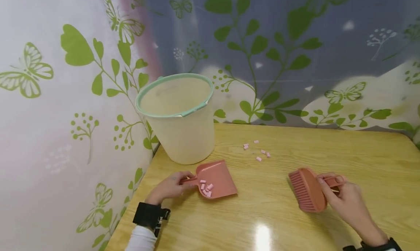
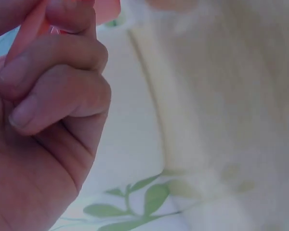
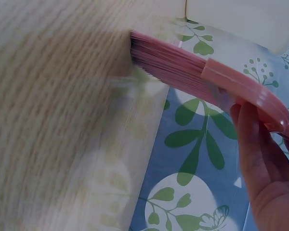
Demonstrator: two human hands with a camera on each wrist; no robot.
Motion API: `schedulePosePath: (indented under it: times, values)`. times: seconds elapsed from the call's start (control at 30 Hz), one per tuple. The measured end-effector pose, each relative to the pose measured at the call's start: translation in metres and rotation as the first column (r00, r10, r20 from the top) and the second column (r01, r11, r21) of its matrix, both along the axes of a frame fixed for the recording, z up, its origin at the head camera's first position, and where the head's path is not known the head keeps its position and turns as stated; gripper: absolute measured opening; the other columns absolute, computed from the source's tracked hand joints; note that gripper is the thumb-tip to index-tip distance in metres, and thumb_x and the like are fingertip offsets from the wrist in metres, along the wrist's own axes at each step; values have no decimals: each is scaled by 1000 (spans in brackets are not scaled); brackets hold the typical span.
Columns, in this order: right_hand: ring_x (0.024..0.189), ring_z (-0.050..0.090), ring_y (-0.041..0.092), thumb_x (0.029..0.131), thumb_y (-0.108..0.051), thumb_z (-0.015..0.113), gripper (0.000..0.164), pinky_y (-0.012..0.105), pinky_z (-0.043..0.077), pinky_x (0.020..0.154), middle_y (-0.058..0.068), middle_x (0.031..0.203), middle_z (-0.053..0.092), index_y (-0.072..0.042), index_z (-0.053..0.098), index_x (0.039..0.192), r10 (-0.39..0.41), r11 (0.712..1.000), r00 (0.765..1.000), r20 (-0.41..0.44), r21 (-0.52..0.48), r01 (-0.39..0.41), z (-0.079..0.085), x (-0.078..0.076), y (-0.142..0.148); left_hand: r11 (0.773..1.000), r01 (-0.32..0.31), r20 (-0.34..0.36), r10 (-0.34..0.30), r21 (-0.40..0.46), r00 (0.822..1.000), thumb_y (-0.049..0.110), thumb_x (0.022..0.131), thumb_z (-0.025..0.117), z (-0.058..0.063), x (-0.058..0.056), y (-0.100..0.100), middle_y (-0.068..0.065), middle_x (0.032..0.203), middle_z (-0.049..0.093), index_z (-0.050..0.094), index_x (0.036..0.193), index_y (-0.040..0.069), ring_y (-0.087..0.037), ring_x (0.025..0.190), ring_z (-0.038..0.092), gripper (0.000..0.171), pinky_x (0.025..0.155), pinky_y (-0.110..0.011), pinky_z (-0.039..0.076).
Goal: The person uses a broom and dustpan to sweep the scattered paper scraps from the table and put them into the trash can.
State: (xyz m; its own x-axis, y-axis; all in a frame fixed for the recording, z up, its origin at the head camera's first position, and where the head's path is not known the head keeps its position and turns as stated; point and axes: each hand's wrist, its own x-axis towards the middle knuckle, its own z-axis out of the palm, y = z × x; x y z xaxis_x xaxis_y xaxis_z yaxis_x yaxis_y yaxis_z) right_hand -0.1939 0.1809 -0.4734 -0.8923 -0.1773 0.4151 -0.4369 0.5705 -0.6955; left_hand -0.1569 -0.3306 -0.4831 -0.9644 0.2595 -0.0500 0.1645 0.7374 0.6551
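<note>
At the far left corner of the wood-grain surface (image 1: 279,145) stood a translucent cream bucket with a mint-green rim (image 1: 188,138), probably tucked there to leave the middle free. In front of it, nearer the left edge than the right, was a coral-pink plastic dustpan (image 1: 221,178). Left hand (image 1: 171,187): fingers curled round the dustpan's handle, likely gripped there to keep them clear of the tray. Open lip faced the right edge. Small pale-pink blocks in the tray (image 1: 210,187) sat at its handle end, away from the lip; the raised back wall probably kept them in. Could not tell whether the whole lip touched the surface.

Toward the right edge, the right hand (image 1: 347,198) was closed round the handle of a coral-pink brush with dense pink bristles (image 1: 315,189). Bristles pointed left, handle right, so the hand presumably stayed behind the head. Bristle contact with the surface: unclear. Between bucket and brush, closer to the far edge, a few loose pale-pink blocks (image 1: 259,159) lay scattered on the surface, well apart from the bristles, touched by neither hand.
</note>
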Motion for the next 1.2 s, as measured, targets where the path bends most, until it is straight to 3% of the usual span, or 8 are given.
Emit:
schedulePosePath:
  times: [0.27,0.4,0.5,0.67,0.83,1.0,1.2]
  values:
    - [83,59,-16,99,-3,63,17,11,51,60,26,102,70,4,74,88,19,999,998,-61,-42,-22,-2,-3,-2,992,60,-33,-57,115,998,22,101,65,43,7,-14,-8,107,73,72,123,4,-10,82,60,29,73,-26,49]
    - [83,58,-17,100,-6,63,15,11,51,60,26,103,70,4,73,95,17,999,998,-54,-29,-19,-1,-4,0,990,90,-62,-83,112,995,19,101,65,74,6,-14,-9,101,74,70,123,0,-9,74,58,30,67,-24,47]
    - [82,58,-16,101,-8,62,17,11,52,60,25,103,70,6,71,104,15,1000,999,-44,-23,-16,2,-5,1,992,90,-84,-82,92,993,19,101,65,101,3,-13,-5,99,74,71,121,2,-11,74,59,27,67,-25,48]
    - [79,61,-12,101,-8,62,18,13,52,60,25,102,71,7,71,104,27,999,998,-54,-28,-28,5,-9,4,990,114,-114,-103,89,988,16,100,65,138,-6,-13,-1,93,72,73,119,4,-8,71,56,24,65,-24,45]
    - [74,62,-12,97,-2,65,12,12,51,57,24,95,73,5,71,104,13,998,994,-111,-62,-20,-3,-11,7,988,116,-109,-105,106,988,17,100,67,163,-9,-11,-1,93,73,73,119,7,-8,72,56,22,66,-25,46]
    - [66,62,-8,95,-3,68,13,15,49,53,18,90,74,3,71,105,19,999,994,-103,-46,-24,-8,-9,7,984,114,-118,-99,136,988,16,100,66,181,-2,-11,1,96,72,72,121,9,-8,71,53,23,65,-26,45]
    - [66,63,-5,96,-6,68,14,17,49,53,17,92,74,2,71,107,18,999,998,-55,-37,-20,-11,-6,9,962,191,-147,-164,195,975,9,103,60,207,1,-11,5,114,74,67,128,0,-3,91,66,27,78,-22,51]
